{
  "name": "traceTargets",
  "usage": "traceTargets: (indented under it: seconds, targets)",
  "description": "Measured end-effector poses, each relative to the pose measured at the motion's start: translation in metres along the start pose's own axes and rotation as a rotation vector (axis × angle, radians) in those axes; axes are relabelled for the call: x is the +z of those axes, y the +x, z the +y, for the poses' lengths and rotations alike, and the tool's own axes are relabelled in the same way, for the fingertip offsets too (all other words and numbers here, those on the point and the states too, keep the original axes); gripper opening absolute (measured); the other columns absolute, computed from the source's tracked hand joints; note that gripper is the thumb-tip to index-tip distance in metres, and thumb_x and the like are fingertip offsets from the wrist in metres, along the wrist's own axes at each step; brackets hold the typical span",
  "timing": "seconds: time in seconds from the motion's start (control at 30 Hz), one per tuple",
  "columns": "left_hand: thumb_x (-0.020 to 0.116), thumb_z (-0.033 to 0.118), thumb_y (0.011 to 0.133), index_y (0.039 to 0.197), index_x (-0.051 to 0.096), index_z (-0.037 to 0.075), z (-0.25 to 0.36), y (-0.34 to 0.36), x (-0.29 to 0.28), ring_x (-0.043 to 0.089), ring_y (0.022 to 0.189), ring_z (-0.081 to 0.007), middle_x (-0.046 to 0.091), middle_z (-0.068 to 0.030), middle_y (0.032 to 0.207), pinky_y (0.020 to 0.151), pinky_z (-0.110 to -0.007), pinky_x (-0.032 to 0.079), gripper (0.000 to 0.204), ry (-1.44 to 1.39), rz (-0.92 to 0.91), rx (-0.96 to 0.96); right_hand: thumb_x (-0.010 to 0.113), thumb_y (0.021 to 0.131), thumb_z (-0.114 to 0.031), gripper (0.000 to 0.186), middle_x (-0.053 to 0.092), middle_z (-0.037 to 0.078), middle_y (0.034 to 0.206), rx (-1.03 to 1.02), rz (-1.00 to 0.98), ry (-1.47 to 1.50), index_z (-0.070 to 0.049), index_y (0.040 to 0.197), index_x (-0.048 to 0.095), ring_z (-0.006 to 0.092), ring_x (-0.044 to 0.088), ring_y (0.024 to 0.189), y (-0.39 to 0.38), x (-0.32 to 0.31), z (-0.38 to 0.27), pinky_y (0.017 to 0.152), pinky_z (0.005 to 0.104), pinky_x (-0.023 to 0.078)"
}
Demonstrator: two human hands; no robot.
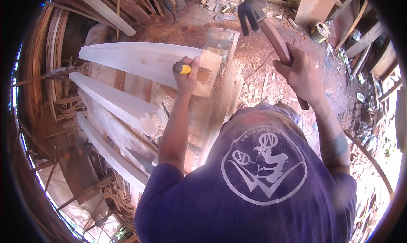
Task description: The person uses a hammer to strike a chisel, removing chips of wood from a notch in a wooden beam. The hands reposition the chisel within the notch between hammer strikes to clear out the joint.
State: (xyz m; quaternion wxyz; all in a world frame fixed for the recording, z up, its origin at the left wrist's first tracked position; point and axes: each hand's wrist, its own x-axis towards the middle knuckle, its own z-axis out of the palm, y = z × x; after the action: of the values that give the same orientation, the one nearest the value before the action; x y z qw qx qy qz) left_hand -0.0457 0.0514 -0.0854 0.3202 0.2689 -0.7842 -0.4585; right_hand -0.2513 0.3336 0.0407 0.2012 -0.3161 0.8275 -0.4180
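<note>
My left hand (189,78) is closed round a chisel (182,68) with a yellow and dark handle; its blade is hidden by the hand. It stands over the right end of a wide pale wooden board (131,56), where a darker recess (205,76) is cut into the wood. My right hand (300,75) grips the wooden handle of a claw hammer (274,38). The hammer is raised to the right of the board, its dark metal head toward the far side, apart from the chisel.
More pale planks (112,99) lie nearer on the left, on a wooden bench (224,44). Wood chips and reddish dust cover the floor (271,84). Timber (57,48) leans at the far left. Open tins (320,32) and scraps stand at the far right.
</note>
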Motion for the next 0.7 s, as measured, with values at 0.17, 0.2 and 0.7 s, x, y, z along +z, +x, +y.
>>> traceTargets:
  seconds: [0.17, 0.2, 0.7]
  targets:
    - [0.071, 0.011, 0.093, 0.069, 0.049, 0.007, -0.01, 0.021, -0.012, 0.042, 0.053, -0.0044, 0.049, 0.0028, 0.06, 0.047, -0.023, 0.033, 0.033, -0.199, -0.1, -0.032, 0.067, 0.084, -0.02, 0.028, 0.066, 0.026, 0.081, -0.001, -0.11, -0.027, 0.003, 0.098, 0.062, 0.0423, 0.068, 0.08, 0.008, 0.01, -0.006, 0.074, 0.0485, 0.049]
    - [0.071, 0.011, 0.093, 0.069, 0.049, 0.007, -0.009, 0.031, -0.008, 0.042, 0.053, -0.0044, 0.049, 0.0028, 0.06, 0.047, -0.023, 0.033, 0.033, -0.202, -0.094, -0.048, 0.067, 0.084, -0.02, 0.028, 0.066, 0.026, 0.081, -0.04, -0.138, -0.012, 0.003, 0.098, 0.062, 0.0423, 0.068, 0.08, 0.012, 0.015, -0.003, 0.074, 0.0486, 0.049]
    - [0.07, 0.014, 0.092, 0.069, 0.054, 0.005, 0.008, -0.008, -0.011, 0.046, 0.061, -0.0079, 0.054, 0.0009, 0.064, 0.059, -0.027, 0.038, 0.03, -0.135, 0.109, -0.062, 0.066, 0.084, -0.017, 0.021, 0.066, 0.026, 0.078, -0.155, -0.165, -0.073, 0.001, 0.094, 0.061, 0.0453, 0.067, 0.077, 0.009, 0.034, 0.012, 0.072, 0.0513, 0.051]
